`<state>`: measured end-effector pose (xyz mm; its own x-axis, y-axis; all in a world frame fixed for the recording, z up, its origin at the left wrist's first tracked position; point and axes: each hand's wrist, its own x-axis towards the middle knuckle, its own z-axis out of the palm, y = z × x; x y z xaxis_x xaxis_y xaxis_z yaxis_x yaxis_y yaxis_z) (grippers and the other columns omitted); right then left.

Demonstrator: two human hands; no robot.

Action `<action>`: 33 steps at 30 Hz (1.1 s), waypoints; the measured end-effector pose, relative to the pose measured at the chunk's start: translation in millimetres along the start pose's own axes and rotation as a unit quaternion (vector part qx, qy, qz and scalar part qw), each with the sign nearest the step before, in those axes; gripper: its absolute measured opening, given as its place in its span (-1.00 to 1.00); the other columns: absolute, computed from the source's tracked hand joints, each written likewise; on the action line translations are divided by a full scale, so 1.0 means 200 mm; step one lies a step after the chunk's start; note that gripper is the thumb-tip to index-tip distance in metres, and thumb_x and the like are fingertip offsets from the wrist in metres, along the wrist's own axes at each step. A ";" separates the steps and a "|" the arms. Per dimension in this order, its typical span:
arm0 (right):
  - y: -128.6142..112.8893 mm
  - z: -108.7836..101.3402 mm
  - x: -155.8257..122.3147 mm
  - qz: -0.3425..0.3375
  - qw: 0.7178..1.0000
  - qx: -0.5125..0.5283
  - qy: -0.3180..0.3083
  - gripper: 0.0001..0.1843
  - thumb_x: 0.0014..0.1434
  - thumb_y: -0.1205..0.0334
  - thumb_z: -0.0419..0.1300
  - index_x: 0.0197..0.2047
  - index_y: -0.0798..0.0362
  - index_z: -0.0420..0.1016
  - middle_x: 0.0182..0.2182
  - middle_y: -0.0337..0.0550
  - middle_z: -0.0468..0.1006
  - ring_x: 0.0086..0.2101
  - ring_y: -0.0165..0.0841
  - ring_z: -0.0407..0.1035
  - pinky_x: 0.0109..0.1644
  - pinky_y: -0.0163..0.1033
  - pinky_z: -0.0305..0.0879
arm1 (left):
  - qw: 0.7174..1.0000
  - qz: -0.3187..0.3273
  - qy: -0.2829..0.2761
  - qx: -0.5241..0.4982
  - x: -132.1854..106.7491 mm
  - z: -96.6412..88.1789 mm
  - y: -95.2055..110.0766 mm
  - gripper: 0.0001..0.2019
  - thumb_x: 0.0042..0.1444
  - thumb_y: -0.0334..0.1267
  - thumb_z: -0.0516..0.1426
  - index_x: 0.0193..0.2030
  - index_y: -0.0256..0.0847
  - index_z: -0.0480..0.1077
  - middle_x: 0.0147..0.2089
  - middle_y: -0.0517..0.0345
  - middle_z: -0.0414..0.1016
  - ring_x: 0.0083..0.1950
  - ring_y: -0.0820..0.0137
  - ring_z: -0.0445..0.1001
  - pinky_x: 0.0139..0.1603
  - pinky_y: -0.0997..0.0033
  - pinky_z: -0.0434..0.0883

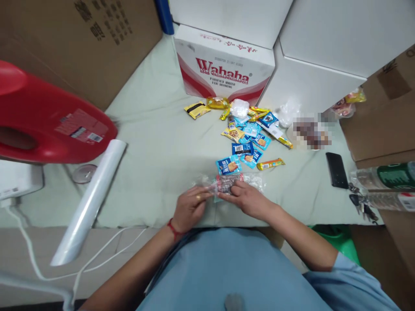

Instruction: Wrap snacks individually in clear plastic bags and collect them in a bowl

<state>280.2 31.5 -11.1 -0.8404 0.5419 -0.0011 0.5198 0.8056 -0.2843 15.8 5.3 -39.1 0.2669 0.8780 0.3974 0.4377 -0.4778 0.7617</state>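
My left hand (pixel 191 208) and my right hand (pixel 248 199) meet at the near edge of a pale green table (pixel 155 147). Both are closed on a clear plastic bag (pixel 230 183) with small snack packets inside it. A red string is tied round my left wrist and a ring shows on one finger. Just beyond the bag lies a blue snack packet (pixel 228 165). Farther back is a loose pile of blue and yellow snack packets (pixel 249 129).
A white Wahaha water carton (pixel 223 65) stands at the back, white boxes beside it. A red jug (pixel 45 121) and a white plastic roll (pixel 90 203) lie left. A black phone (pixel 337 169), keys (pixel 361 203) and bottles (pixel 385 177) lie right. Cardboard boxes flank both sides.
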 end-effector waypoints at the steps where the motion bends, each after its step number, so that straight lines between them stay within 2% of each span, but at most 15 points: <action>1: -0.01 0.01 0.01 0.001 1.000 -0.008 0.000 -0.40 0.44 0.45 0.05 0.47 -0.05 0.33 -0.26 -0.10 0.50 -0.20 -0.22 0.26 -0.10 -0.16 0.30 | 0.996 -0.057 0.057 -0.026 0.01 -0.02 0.00 -0.70 0.28 -0.35 0.02 -0.21 -0.09 0.61 -0.12 0.08 0.70 -0.08 0.30 0.61 0.02 0.23 0.53; 4: -0.03 0.02 0.03 0.005 1.000 -0.022 0.004 -0.44 0.44 0.42 0.09 0.45 -0.04 0.37 -0.25 -0.07 0.50 -0.20 -0.22 0.25 -0.10 -0.15 0.27 | 0.951 -0.227 0.209 0.018 0.07 -0.05 -0.01 -0.68 0.35 -0.16 -0.02 -0.05 -0.13 0.56 -0.01 0.00 0.62 0.07 0.20 0.56 0.20 0.08 0.49; 5: -0.04 0.01 0.04 0.008 1.000 -0.025 0.005 -0.45 0.44 0.42 0.09 0.44 -0.04 0.38 -0.25 -0.07 0.50 -0.19 -0.22 0.24 -0.10 -0.16 0.26 | 0.938 -0.261 0.218 0.063 0.09 -0.04 -0.01 -0.63 0.36 -0.09 -0.02 0.05 -0.16 0.53 0.08 -0.06 0.59 0.18 0.15 0.50 0.30 -0.01 0.42; 7: -0.05 0.01 0.04 0.016 1.000 -0.025 0.005 -0.47 0.44 0.41 0.11 0.42 -0.06 0.41 -0.25 -0.07 0.50 -0.19 -0.22 0.25 -0.10 -0.16 0.25 | 0.931 -0.289 0.159 0.158 0.14 -0.01 0.01 -0.53 0.31 0.05 0.06 0.17 -0.21 0.48 0.28 -0.20 0.46 0.38 0.00 0.33 0.43 -0.17 0.28; 9: -0.06 -0.01 0.05 0.026 1.000 -0.018 0.002 -0.48 0.44 0.40 0.13 0.40 -0.08 0.44 -0.25 -0.07 0.51 -0.18 -0.22 0.26 -0.09 -0.15 0.25 | 0.934 -0.275 0.058 0.219 0.15 0.01 0.03 -0.54 0.19 0.08 0.19 0.08 -0.19 0.52 0.39 -0.24 0.36 0.46 -0.13 0.22 0.42 -0.27 0.26; 12: -0.07 -0.03 0.06 0.034 0.999 -0.005 -0.010 -0.48 0.43 0.40 0.15 0.39 -0.09 0.45 -0.23 -0.07 0.52 -0.18 -0.20 0.27 -0.08 -0.14 0.26 | 0.942 -0.243 -0.037 0.228 0.13 0.01 0.10 -0.76 0.14 -0.11 0.21 -0.12 -0.16 0.57 0.16 -0.16 0.52 0.21 -0.03 0.47 0.18 -0.08 0.46; 15: -0.06 -0.04 0.07 0.032 0.999 0.012 -0.024 -0.49 0.43 0.39 0.13 0.38 -0.12 0.47 -0.23 -0.08 0.53 -0.18 -0.21 0.28 -0.08 -0.14 0.27 | 0.957 -0.238 -0.049 0.159 0.12 -0.03 0.20 -0.83 0.19 -0.22 0.13 -0.23 -0.17 0.55 -0.30 0.11 0.51 -0.28 0.29 0.51 -0.17 0.27 0.48; 18: -0.06 -0.04 0.07 0.026 0.999 0.024 -0.026 -0.54 0.44 0.38 0.12 0.32 -0.12 0.52 -0.23 -0.07 0.53 -0.14 -0.19 0.30 -0.03 -0.12 0.30 | 0.966 -0.246 -0.027 0.074 0.17 0.00 0.28 -0.82 0.24 -0.16 0.14 -0.19 -0.18 0.53 -0.43 0.24 0.46 -0.43 0.41 0.44 -0.32 0.40 0.42; 21: -0.07 -0.02 0.04 0.034 0.999 0.031 -0.007 -0.62 0.45 0.38 0.10 0.21 -0.05 0.59 -0.11 -0.01 0.55 -0.05 -0.16 0.32 0.09 -0.05 0.34 | 0.971 -0.232 -0.044 0.042 0.26 0.10 0.32 -0.79 0.26 -0.21 0.12 -0.10 -0.21 0.54 -0.29 0.15 0.58 -0.35 0.40 0.52 -0.25 0.40 0.48; 24: -0.07 -0.04 -0.03 0.025 0.997 0.075 0.018 -0.70 0.43 0.38 0.11 0.07 0.03 0.63 0.01 0.02 0.54 0.11 -0.12 0.29 0.23 0.00 0.34 | 0.978 -0.161 -0.090 0.095 0.32 0.21 0.31 -0.72 0.22 -0.34 0.06 -0.01 -0.27 0.53 -0.06 -0.06 0.60 -0.12 0.30 0.58 -0.01 0.26 0.54; 27: -0.04 -0.09 -0.12 0.006 0.984 0.166 0.060 -0.73 0.43 0.35 0.08 -0.03 0.03 0.63 -0.10 -0.03 0.58 0.08 -0.17 0.35 0.23 -0.03 0.37 | 0.969 -0.071 -0.134 0.195 0.28 0.28 0.32 -0.68 0.18 -0.36 0.08 0.02 -0.31 0.53 0.10 -0.22 0.53 0.09 0.15 0.53 0.17 0.10 0.50; 28: -0.02 -0.09 -0.15 0.040 0.979 0.177 0.093 -0.71 0.44 0.35 0.05 0.00 0.03 0.62 -0.14 -0.04 0.58 0.02 -0.18 0.38 0.19 -0.04 0.39 | 0.961 -0.048 -0.144 0.232 0.26 0.29 0.32 -0.65 0.17 -0.36 0.10 0.06 -0.32 0.52 0.16 -0.26 0.52 0.14 0.10 0.51 0.19 0.05 0.48; 30: 0.00 -0.10 -0.20 0.181 0.958 0.144 0.169 -0.67 0.45 0.30 0.05 0.14 0.02 0.56 -0.14 0.00 0.56 -0.04 -0.14 0.37 0.14 0.02 0.41 | 0.940 -0.017 -0.157 0.302 0.20 0.31 0.34 -0.55 0.16 -0.38 0.12 0.21 -0.35 0.47 0.29 -0.32 0.48 0.20 0.03 0.48 0.21 -0.01 0.45; 32: 0.02 -0.08 -0.21 0.325 0.920 0.069 0.210 -0.63 0.40 0.21 0.16 0.23 0.06 0.51 -0.04 0.13 0.51 0.05 -0.01 0.31 0.17 0.15 0.38 | 0.920 0.004 -0.168 0.354 0.16 0.32 0.35 -0.47 0.19 -0.38 0.11 0.32 -0.40 0.40 0.36 -0.33 0.45 0.19 0.01 0.49 0.18 -0.01 0.42; 33: 0.03 -0.06 -0.22 0.363 0.907 0.040 0.210 -0.62 0.36 0.19 0.22 0.19 0.09 0.53 0.01 0.19 0.47 0.13 0.06 0.25 0.20 0.20 0.36 | 0.912 0.013 -0.173 0.371 0.14 0.32 0.35 -0.46 0.21 -0.39 0.10 0.35 -0.43 0.38 0.38 -0.33 0.44 0.16 0.02 0.50 0.15 0.00 0.42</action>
<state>321.1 15.4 -0.6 -0.1400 0.9796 0.1443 0.8860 0.1890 -0.4235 109.8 -5.1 -6.9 0.4842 0.8657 0.1269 0.8537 -0.4992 0.1483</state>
